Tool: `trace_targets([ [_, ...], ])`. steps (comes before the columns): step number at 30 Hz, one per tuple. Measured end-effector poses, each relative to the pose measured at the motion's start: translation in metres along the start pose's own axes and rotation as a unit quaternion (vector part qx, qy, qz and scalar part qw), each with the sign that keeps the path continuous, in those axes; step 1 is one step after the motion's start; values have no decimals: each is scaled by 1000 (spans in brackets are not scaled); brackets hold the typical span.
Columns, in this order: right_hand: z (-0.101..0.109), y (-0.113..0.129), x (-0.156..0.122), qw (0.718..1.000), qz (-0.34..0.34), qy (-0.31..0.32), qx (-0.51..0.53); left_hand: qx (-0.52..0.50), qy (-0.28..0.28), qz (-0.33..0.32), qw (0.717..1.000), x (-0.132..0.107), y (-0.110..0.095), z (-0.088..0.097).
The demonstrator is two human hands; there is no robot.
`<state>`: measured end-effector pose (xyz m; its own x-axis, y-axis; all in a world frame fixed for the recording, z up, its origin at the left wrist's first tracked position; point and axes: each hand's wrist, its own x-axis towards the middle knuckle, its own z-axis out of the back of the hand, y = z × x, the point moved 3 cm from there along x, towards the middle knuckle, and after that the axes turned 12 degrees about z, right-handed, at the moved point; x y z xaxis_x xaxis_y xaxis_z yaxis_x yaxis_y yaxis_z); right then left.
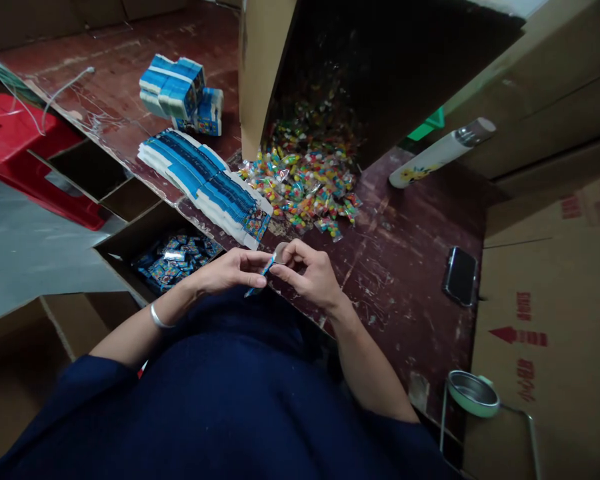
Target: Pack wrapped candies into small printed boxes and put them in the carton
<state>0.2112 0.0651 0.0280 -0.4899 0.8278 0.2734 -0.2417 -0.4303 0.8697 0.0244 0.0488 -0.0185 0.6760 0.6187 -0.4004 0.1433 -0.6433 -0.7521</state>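
Slanting toward the upper right at mid-frame, the small blue box (269,267) lay pinched in the left hand (236,269), its upper end gripped by the right hand (309,272).

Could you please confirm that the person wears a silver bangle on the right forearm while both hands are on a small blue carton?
Not quite: the head view shows the silver bangle on the left forearm, not the right. The left hand and right hand are indeed both on the small blue carton.
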Motion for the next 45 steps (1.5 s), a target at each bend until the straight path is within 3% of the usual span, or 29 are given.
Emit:
trace_targets([
  [4, -2, -10, -9, 989, -36, -137, 32, -47, -104, -57, 992, 7, 3, 2],
  [12, -28, -25, -18, 975, -80, -181, 104, -100, -270, -159, 944, 16, 22, -7],
  [17, -34, -31, -17, 969, -98, -197, 110, -83, -319, -193, 924, 15, 25, -7],
  [20, -34, -32, -17, 964, -64, -231, 119, -42, -344, -230, 909, 9, 21, -7],
  [22, -33, -32, -17, 958, -33, -265, 103, 13, -343, -234, 910, 6, 19, -8],
  [27, -29, -33, -18, 953, 6, -303, 25, 99, -262, -211, 937, 7, 19, -15],
  [32, -30, -38, -24, 954, 28, -298, 10, 136, -256, -222, 931, 7, 18, -15],
  [36, -28, -42, -29, 963, 5, -267, -44, 174, -247, -189, 934, 7, 16, -11],
  [40, -25, -38, -27, 970, 24, -235, -57, 118, -190, -159, 962, 11, 12, -10],
  [45, -24, -31, -20, 961, 11, -266, 74, 24, -174, -163, 971, 15, 9, -12],
])
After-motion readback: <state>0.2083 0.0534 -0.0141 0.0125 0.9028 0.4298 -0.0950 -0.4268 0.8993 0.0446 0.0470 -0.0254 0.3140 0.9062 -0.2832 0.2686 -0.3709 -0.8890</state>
